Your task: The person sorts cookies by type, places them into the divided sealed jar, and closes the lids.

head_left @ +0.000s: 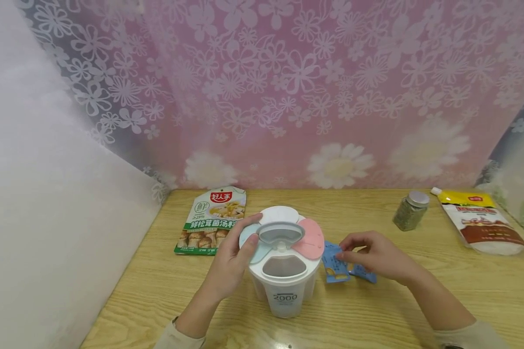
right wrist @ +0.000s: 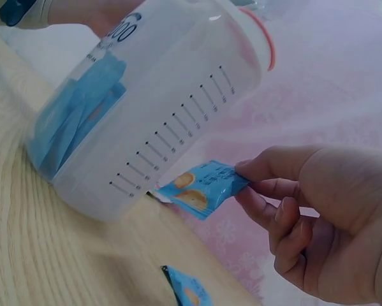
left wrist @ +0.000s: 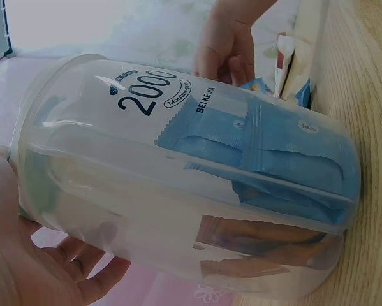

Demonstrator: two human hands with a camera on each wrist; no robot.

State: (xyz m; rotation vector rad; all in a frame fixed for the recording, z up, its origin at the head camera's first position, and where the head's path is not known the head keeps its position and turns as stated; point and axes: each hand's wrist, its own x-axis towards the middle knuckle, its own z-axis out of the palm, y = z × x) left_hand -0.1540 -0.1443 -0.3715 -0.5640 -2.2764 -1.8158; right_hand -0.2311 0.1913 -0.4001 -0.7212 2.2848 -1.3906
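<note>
A translucent storage canister (head_left: 285,300) with several compartments stands upright on the table. Its white lid carries blue, white and pink flaps, and the front flap (head_left: 281,233) is raised over an opening. My left hand (head_left: 229,264) grips the lid's left side, thumb on top and fingers curved round the edge. To the canister's right, my right hand (head_left: 373,254) pinches a blue snack packet (right wrist: 205,188) between thumb and fingers. A second blue packet (head_left: 364,274) lies on the table beneath that hand. Through the wall, blue packets (left wrist: 293,153) show in one compartment and brown packets (left wrist: 261,239) in another.
Behind my left hand lies a green and white food pouch (head_left: 209,223). At the back right stand a glass jar (head_left: 410,212) of dried herbs and a spouted bag (head_left: 480,220). A floral curtain (head_left: 288,97) hangs behind the wooden table (head_left: 135,291).
</note>
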